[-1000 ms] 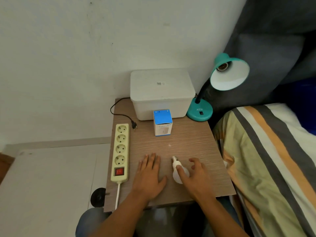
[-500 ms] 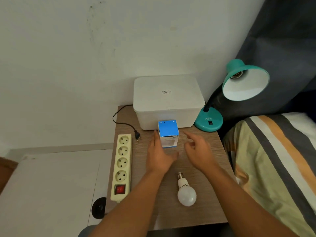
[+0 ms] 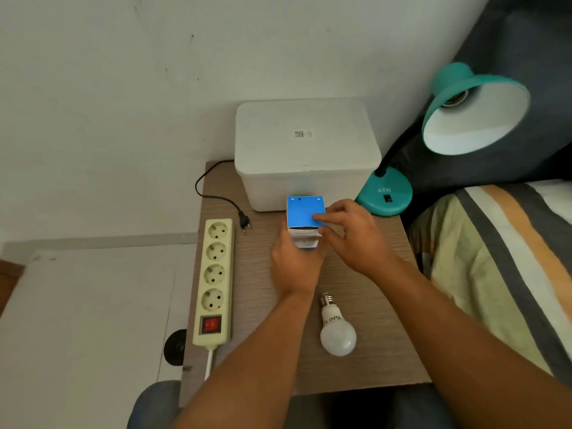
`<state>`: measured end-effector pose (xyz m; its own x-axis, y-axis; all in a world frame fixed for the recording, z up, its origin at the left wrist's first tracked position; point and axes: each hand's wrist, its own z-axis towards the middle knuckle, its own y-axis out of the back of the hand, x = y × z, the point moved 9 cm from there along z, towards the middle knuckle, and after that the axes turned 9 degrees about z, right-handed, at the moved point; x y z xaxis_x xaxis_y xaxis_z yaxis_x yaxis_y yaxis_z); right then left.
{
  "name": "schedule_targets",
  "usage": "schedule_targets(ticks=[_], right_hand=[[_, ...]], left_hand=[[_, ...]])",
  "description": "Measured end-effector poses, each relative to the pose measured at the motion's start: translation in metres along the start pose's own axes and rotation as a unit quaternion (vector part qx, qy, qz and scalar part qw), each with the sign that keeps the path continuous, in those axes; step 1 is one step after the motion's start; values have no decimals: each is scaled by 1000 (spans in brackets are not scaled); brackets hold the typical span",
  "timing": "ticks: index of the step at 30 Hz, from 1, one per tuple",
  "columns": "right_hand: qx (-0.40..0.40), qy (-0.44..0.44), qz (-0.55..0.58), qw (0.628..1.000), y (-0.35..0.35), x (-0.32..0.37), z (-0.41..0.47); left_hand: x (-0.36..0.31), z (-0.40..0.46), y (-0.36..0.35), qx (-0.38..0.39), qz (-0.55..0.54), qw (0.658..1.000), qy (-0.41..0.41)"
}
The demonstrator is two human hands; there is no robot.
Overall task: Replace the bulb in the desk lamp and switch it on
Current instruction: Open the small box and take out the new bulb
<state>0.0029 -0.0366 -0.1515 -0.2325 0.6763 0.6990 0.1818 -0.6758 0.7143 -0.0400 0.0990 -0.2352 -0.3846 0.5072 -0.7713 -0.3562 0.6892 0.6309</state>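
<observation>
A small blue-topped bulb box [image 3: 301,212] stands on the wooden table [image 3: 365,274] in front of a white bin. My left hand [image 3: 294,261] grips the box from its left and front side. My right hand [image 3: 353,233] has its fingertips on the blue top flap at the right edge. A bare white bulb [image 3: 335,329] lies on the table near the front, screw base pointing away from me. The teal desk lamp [image 3: 383,196] stands at the table's back right; its shade [image 3: 476,109] faces me with an empty socket inside.
A white lidded bin [image 3: 306,150] sits against the wall. A cream power strip [image 3: 215,280] with a red switch lies along the table's left edge, and the lamp's black plug [image 3: 244,222] lies loose beside it. A striped bed cover [image 3: 501,267] borders the right side.
My right hand let go of the white bulb, which now lies alone on the table. Both hands moved forward to the blue box and took hold of it.
</observation>
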Motion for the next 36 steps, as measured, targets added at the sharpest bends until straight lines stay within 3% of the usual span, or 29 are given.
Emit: schedule_targets(ticks=[19,25,31,36], right_hand=[[24,53,-93,994,-4,20,-19],[-46,100,-103,988,15,38,-12],[-118,39,-51,991,36,35,16],[-118,22,-22,993,36,36,26]], left_hand=[[15,-37,15,11,22,1000,12],[13,-36,17,5,25,1000,8],[18,-40,17,11,16,1000,9],[17,-42,18,11,13,1000,-4]])
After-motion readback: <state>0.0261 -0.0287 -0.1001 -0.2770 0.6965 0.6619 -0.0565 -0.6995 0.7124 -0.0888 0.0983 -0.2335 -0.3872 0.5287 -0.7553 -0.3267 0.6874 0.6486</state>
